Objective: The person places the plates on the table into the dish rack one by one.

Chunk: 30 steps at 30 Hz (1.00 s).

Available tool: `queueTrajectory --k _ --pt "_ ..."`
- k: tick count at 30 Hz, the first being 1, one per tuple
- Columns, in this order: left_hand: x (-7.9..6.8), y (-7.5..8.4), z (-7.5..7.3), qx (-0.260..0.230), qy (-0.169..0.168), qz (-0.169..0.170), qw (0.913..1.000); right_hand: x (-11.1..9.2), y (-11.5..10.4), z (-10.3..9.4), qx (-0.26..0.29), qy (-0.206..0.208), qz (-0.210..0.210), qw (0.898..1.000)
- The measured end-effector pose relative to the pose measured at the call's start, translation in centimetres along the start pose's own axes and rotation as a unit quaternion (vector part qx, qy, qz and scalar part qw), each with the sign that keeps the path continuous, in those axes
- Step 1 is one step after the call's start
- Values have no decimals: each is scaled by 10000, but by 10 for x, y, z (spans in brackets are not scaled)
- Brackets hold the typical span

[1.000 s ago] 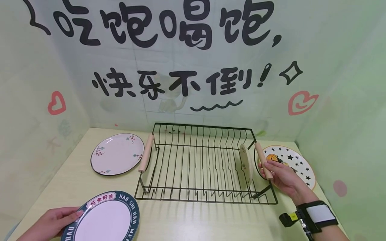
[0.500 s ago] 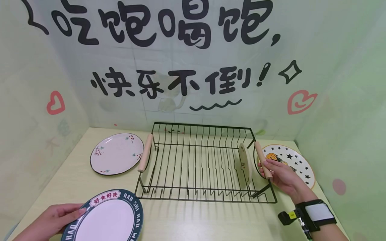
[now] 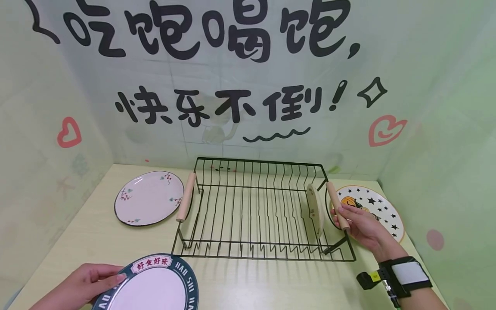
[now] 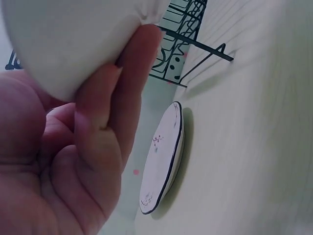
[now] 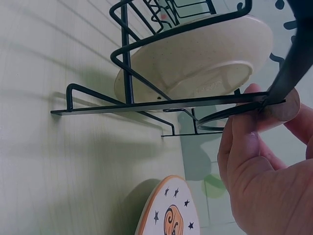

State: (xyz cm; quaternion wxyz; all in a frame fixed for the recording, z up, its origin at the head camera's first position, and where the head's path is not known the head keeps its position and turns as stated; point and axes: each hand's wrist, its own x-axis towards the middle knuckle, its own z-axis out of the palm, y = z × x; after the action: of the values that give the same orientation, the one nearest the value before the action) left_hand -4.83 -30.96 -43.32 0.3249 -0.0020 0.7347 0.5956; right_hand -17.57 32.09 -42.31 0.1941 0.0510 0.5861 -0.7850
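At the frame's lower left, the left hand (image 3: 91, 282) pinches the blue-rimmed plate (image 3: 151, 290) by its edge, thumb on top, fingers beneath. At right, the right hand (image 3: 366, 230) grips a wooden handle (image 3: 334, 198) of the central wire rack (image 3: 263, 258), fingers curled round it, forearm slanting up from the lower right corner.

Item tally

One blue-rimmed plate (image 3: 151, 290), one floral plate (image 3: 149, 198), one starred plate (image 3: 377, 204), one racked plate (image 3: 315, 211) are counted: four total. One rack (image 3: 263, 258), two wooden handles (image 3: 187, 197), one bench (image 3: 263, 286), two hands (image 3: 364, 228), one wristband (image 3: 410, 273) also logged.
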Motion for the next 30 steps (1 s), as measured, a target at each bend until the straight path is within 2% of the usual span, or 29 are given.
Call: queueTrajectory --k 3,8,11,18,23,26,30 --pt "0 2 4 32 -103 77 9999 0 0 0 -52 -41 -49 10000" --pt "3 6 10 -263 -620 542 9963 0 1 -1 10 -113 -63 9999" --pt "4 10 14 -399 -828 659 9936 0 1 -1 20 -159 -66 9998" --pt "6 25 26 -332 -841 547 9944 0 1 -1 16 -86 -24 10000" --pt "8 34 32 -51 -848 842 9928 -1 0 0 27 1 17 10000" --pt "9 41 36 -72 -878 1002 9911 -1 0 1 17 41 20 10000" --pt "11 55 44 -124 -632 966 9932 0 0 2 39 63 19 10000"
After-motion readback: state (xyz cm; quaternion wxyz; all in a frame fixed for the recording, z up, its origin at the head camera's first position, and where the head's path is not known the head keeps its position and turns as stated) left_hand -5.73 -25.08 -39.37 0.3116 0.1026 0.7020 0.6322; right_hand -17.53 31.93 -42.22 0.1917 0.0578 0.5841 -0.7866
